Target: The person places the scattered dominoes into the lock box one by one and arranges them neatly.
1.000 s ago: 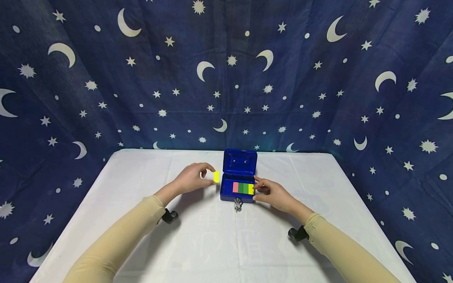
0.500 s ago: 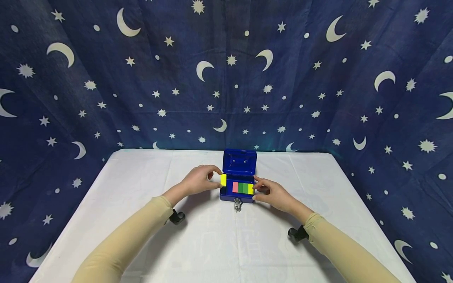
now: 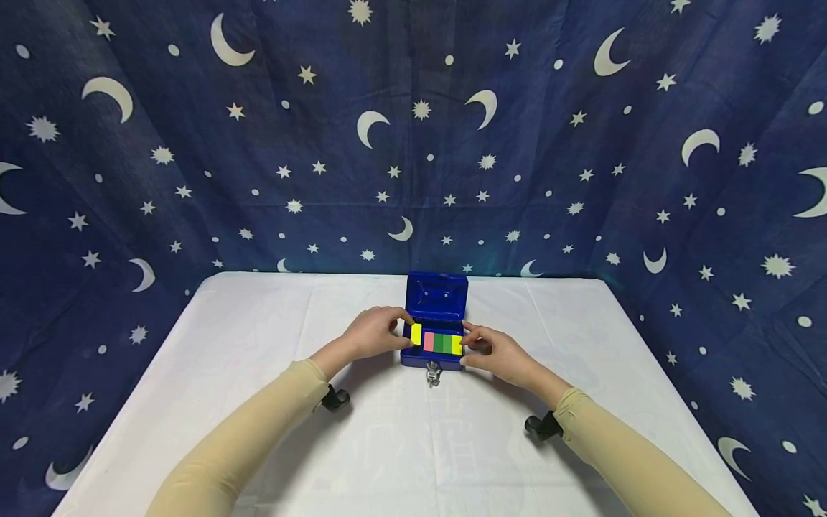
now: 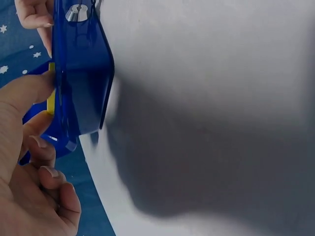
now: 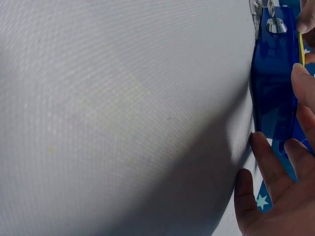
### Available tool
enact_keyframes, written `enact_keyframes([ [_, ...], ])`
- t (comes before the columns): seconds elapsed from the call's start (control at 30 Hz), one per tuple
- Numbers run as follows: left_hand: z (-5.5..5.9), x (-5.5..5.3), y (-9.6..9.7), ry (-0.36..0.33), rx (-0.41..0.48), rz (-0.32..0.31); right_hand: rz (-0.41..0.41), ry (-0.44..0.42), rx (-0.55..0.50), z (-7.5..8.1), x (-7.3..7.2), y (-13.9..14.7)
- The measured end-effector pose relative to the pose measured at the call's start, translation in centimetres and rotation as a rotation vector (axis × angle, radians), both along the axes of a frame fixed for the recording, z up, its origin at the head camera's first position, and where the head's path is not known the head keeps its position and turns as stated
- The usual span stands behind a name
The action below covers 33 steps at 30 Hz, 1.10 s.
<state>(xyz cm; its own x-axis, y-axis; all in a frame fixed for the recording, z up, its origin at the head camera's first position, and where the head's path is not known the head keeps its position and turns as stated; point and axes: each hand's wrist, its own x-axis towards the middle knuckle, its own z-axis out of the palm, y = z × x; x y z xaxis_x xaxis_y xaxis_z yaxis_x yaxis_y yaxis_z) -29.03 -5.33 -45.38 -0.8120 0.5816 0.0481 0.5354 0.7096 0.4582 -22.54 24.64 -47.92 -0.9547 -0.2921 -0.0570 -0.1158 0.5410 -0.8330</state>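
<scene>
A blue metal cash box [image 3: 433, 362] stands with its lid [image 3: 436, 296] raised. Inside lie flat blocks side by side: pink [image 3: 429, 342], dark green [image 3: 438, 343], lighter green [image 3: 448, 344] and yellow [image 3: 456, 345]. My left hand [image 3: 373, 333] pinches another yellow block [image 3: 416, 334] between thumb and index finger, over the box's left part. In the left wrist view that block [image 4: 51, 88] shows edge-on beside the rim. My right hand [image 3: 500, 353] holds the box's right end, thumb [image 5: 301, 81] at the front rim and other fingers spread along the end.
Keys [image 3: 433, 377] hang from the lock at the front of the box. A white cloth [image 3: 388, 459] covers the table. Behind it hangs a dark blue curtain [image 3: 323, 129] with moons and stars. A black wrist camera [image 3: 541, 427] is worn on each arm.
My left hand has moved right with the yellow block, from beside the box to over its left part. My right hand has stayed at the right end.
</scene>
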Motion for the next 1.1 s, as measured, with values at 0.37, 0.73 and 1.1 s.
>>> enact_keyframes([
  [0.37,-0.3,0.2,1.2,-0.053,-0.003,0.041,-0.009,-0.002,0.018,0.1,-0.1,-0.1],
  [0.73,-0.8,0.4,2.0,-0.076,-0.086,0.095,-0.006,-0.018,0.020,0.0,-0.1,-0.1],
  [1.1,-0.6,0.5,2.5,-0.114,-0.135,0.147,0.003,-0.002,0.001,0.0,0.1,0.0],
])
